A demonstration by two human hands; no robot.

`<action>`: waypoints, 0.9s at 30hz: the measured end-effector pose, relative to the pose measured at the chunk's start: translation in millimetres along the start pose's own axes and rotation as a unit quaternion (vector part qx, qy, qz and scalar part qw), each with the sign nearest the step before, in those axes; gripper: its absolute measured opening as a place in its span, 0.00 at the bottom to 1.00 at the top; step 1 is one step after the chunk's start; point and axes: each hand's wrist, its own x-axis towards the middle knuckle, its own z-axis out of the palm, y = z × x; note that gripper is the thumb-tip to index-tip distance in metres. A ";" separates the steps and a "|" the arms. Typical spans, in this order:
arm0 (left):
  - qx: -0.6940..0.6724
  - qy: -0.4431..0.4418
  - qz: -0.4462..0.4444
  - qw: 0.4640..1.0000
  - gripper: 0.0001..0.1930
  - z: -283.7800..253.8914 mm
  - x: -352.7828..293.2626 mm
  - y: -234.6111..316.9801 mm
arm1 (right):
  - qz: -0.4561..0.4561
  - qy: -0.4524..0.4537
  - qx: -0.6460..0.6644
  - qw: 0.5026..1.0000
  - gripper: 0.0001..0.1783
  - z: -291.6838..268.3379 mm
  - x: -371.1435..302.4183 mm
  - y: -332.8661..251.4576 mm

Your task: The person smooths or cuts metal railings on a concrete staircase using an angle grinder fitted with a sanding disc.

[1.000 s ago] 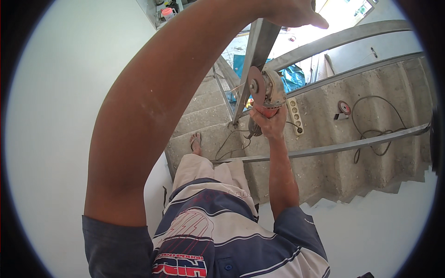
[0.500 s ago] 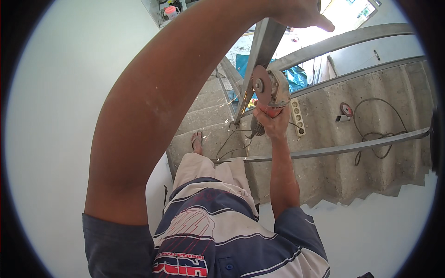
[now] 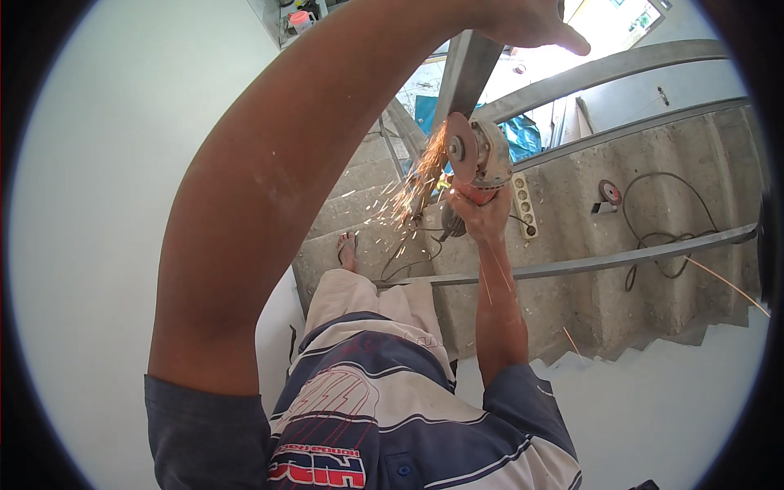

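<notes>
My right hand point(image 3: 483, 216) is wrapped round the body of an angle grinder point(image 3: 490, 159) with an orange part and a metal head. Its reddish disc point(image 3: 462, 149) meets the edge of a grey metal post point(image 3: 472, 69), and orange sparks point(image 3: 420, 175) spray down and to the left. My left arm reaches across the upper left of the view. At the top edge, my left hand point(image 3: 527, 23) is over the upper end of the post with a digit stretched out to the right. The rest of its fingers lie beyond the frame, and I cannot see whether its palm touches the metal.
Metal rails point(image 3: 604, 73) run right from the post, and a lower bar point(image 3: 572, 265) crosses the concrete stairs point(image 3: 563, 196). A power strip point(image 3: 524, 208), a spare disc point(image 3: 609, 192) and a looped cable point(image 3: 670, 237) lie on the steps. Blue sheeting point(image 3: 523, 135) shows behind. My sandalled foot point(image 3: 348, 249) is on a step.
The sparks have grown from a few faint flecks to a dense orange spray, with some streaks flying toward the lower right. Both hands and the grinder stay almost in place.
</notes>
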 end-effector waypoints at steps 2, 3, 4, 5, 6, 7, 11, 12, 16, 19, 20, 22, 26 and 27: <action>0.004 -0.006 0.003 1.000 0.21 1.1 1.5 0.4 | -0.015 0.001 -0.012 1.000 0.16 -1.7 0.4 -0.1; -0.001 0.000 0.001 1.000 0.21 2.5 1.9 0.5 | 0.003 -0.002 -0.010 1.000 0.16 -3.3 0.2 -0.6; -0.008 0.006 -0.001 1.000 0.21 4.0 2.4 0.6 | 0.022 -0.006 -0.008 1.000 0.16 -4.6 0.0 -1.4; -0.006 0.006 -0.002 1.000 0.21 4.5 3.9 -0.1 | 0.021 -0.006 -0.006 1.000 0.16 -3.0 0.1 -5.3; 0.016 0.012 0.030 0.999 0.21 3.2 2.8 0.3 | 0.021 0.006 -0.004 1.000 0.16 0.3 0.6 -9.5; 0.038 0.018 0.062 0.997 0.22 2.2 1.9 0.7 | 0.022 0.019 -0.002 1.000 0.16 2.2 1.0 -11.6; -0.015 -0.011 -0.007 1.000 0.22 0.5 1.5 4.3 | 0.008 -0.003 -0.014 1.000 0.17 -2.5 0.8 -2.7; -0.004 -0.006 -0.001 1.000 0.22 0.6 1.9 3.4 | 0.006 0.008 -0.017 1.000 0.17 -0.6 0.8 -3.8; 0.024 -0.008 0.000 1.000 0.23 0.1 4.5 3.3 | -0.002 0.007 -0.019 1.000 0.16 -0.1 3.2 -4.6; 0.002 0.012 -0.029 0.999 0.23 1.5 2.2 2.7 | 0.047 0.015 0.064 0.997 0.15 9.9 4.5 -21.0; 0.003 0.013 -0.031 0.999 0.23 2.7 2.8 0.4 | 0.047 0.014 0.064 0.997 0.15 7.7 4.4 -15.4; 0.008 0.027 0.012 1.000 0.24 4.8 5.6 -2.2 | -0.004 0.006 -0.032 0.999 0.17 -0.1 4.1 -3.3; -0.001 0.010 -0.022 1.000 0.25 1.2 4.1 2.2 | 0.006 0.013 -0.049 0.999 0.19 -2.6 1.5 1.5; 0.006 -0.005 -0.027 1.000 0.25 -0.2 4.7 2.3 | -0.004 0.019 -0.042 0.999 0.20 0.2 2.6 -3.7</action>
